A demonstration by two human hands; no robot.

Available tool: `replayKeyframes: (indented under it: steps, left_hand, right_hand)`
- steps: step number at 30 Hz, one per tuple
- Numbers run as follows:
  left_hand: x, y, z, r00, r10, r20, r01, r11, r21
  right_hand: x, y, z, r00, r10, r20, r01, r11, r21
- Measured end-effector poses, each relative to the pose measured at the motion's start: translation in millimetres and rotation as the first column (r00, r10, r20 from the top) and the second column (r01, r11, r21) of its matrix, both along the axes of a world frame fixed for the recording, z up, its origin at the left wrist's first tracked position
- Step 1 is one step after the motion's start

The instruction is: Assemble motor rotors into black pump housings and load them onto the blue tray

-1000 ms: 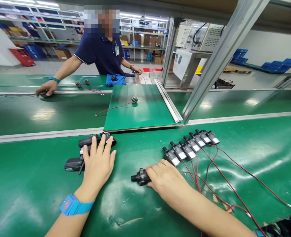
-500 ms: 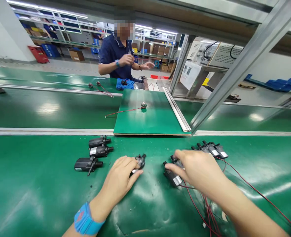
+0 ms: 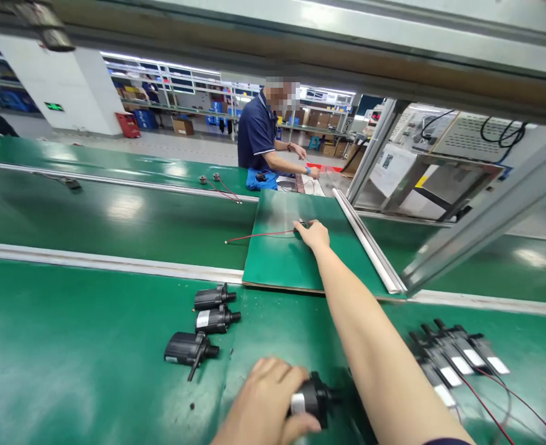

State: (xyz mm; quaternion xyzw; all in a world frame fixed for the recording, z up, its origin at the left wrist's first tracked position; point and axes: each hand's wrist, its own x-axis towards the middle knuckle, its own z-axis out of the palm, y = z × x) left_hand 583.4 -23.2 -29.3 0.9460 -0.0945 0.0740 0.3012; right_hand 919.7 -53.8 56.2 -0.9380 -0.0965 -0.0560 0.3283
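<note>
My left hand (image 3: 270,398) is closed around a black pump (image 3: 314,398) with a pale label and a nozzle pointing right, low over the green bench. My right hand (image 3: 314,235) reaches far forward to the raised green board (image 3: 282,266). Its thumb and fingers close on a small round wired motor part (image 3: 302,222), mostly covered by the fingers. The part's red wire (image 3: 259,235) trails left past the board's edge. Several black pumps (image 3: 215,320) lie on the bench to the left of my hands.
More black pumps (image 3: 462,349) with pale labels and red wires sit at the right. A metal post (image 3: 486,210) slants up on the right. Across the line a co-worker (image 3: 259,133) stands beside a blue cloth (image 3: 261,179). Two small wired parts (image 3: 209,178) lie on the far bench.
My right hand has left the pumps on the right and gone forward to the part on the board. My left hand still holds its pump, now lower in view. The camera view has shifted.
</note>
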Motion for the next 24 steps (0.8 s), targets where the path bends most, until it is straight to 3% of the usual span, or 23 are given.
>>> replayKeyframes:
  steps: [3, 7, 10, 13, 15, 16, 18, 20, 22, 24]
  left_hand:
    - [3.0, -0.1, -6.3, 0.989, -0.079, 0.124, 0.081, 0.997, -0.012]
    - [-0.6, -4.2, 0.7, 0.983, 0.102, 0.153, -0.061, 0.966, -0.253]
    - [-7.2, -10.7, 9.1, 0.979, 0.200, 0.033, -0.166, 0.883, -0.440]
    - [-12.8, -20.6, 10.5, 0.983, 0.167, -0.074, -0.181, 0.833, -0.523]
    - [-15.0, -28.7, 6.7, 0.988, 0.117, -0.101, -0.153, 0.836, -0.526]
    - [-15.7, -32.9, 4.1, 0.991, 0.092, -0.100, -0.131, 0.841, -0.526]
    - [-16.4, -40.5, -0.8, 0.996, 0.051, -0.072, -0.082, 0.846, -0.527]
    - [-17.2, -46.2, -3.6, 0.999, 0.035, -0.020, -0.040, 0.852, -0.522]
    - [-18.8, -49.5, -3.7, 0.999, 0.026, 0.032, -0.007, 0.872, -0.490]
    - [-21.1, -51.0, -2.6, 0.998, 0.004, 0.058, 0.022, 0.898, -0.439]
  right_hand:
    - [3.8, 12.7, -8.2, 0.998, -0.057, -0.010, 0.058, 0.991, 0.122]
    - [-4.4, 3.3, -2.2, 1.000, 0.007, -0.022, 0.002, 0.936, 0.352]
    - [-24.9, -28.6, 21.6, 0.997, 0.081, -0.003, -0.068, 0.846, 0.530]
    - [-62.5, -86.5, 62.8, 0.983, 0.172, 0.065, -0.166, 0.681, 0.713]
    - [-100.0, -135.5, 95.3, 0.943, 0.280, 0.182, -0.298, 0.458, 0.837]
    - [-122.4, -160.9, 110.9, 0.917, 0.321, 0.236, -0.360, 0.414, 0.836]
    - [-171.8, -208.2, 136.2, 0.881, 0.351, 0.316, -0.458, 0.475, 0.751]
    - [-220.6, -245.6, 147.8, 0.854, 0.349, 0.385, -0.518, 0.624, 0.585]
    - [-260.4, -269.0, 141.8, 0.835, 0.360, 0.415, -0.513, 0.783, 0.352]
    - [-285.8, -276.9, 119.3, 0.782, 0.469, 0.411, -0.551, 0.828, 0.103]
